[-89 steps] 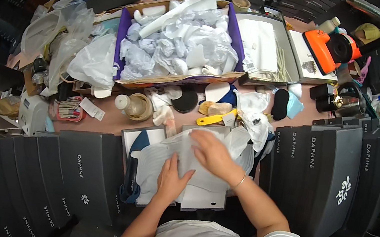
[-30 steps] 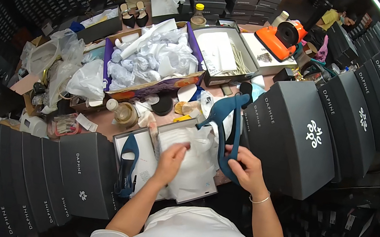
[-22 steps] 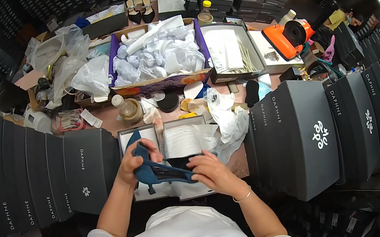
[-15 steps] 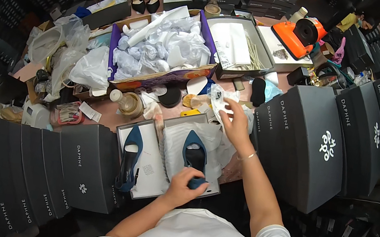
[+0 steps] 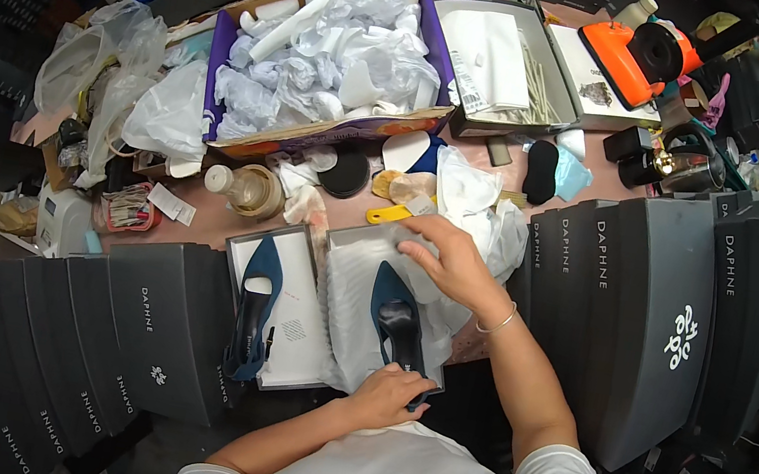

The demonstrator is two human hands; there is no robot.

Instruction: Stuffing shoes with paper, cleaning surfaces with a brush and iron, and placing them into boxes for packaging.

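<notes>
- One dark blue pointed shoe (image 5: 397, 319) already lies in my open shoe box (image 5: 353, 243), toe pointing away from me, on the white tissue paper (image 5: 350, 298) that lines the box.
- Its mate, the second blue shoe (image 5: 256, 302), is not packed yet; it lies on the box lid (image 5: 297, 329) just left of the shoe box, also toe away from me.
- My left hand (image 5: 387, 396) sits at the near edge of the shoe box, fingers curled narrowly around the heel end of the shoe inside, holding it in place.
- My right hand (image 5: 451, 262) rests at the far right corner of the shoe box, fingers spread fairly wide and flat on the tissue paper, pressing or gathering it; I cannot tell whether it pinches a fold.
- So I judge the packing about half done: one shoe seated, the other one, the folding-over of the paper and the lid left.
- The shoe in the box looks slim and sharp-toed, with a dark, slightly shiny insole and a matte blue upper.
- Beyond the shoe box lie a yellow tool (image 5: 391, 213) and loose white wrapping (image 5: 477, 203); grey boxes (image 5: 633, 322) stand right of it.
</notes>
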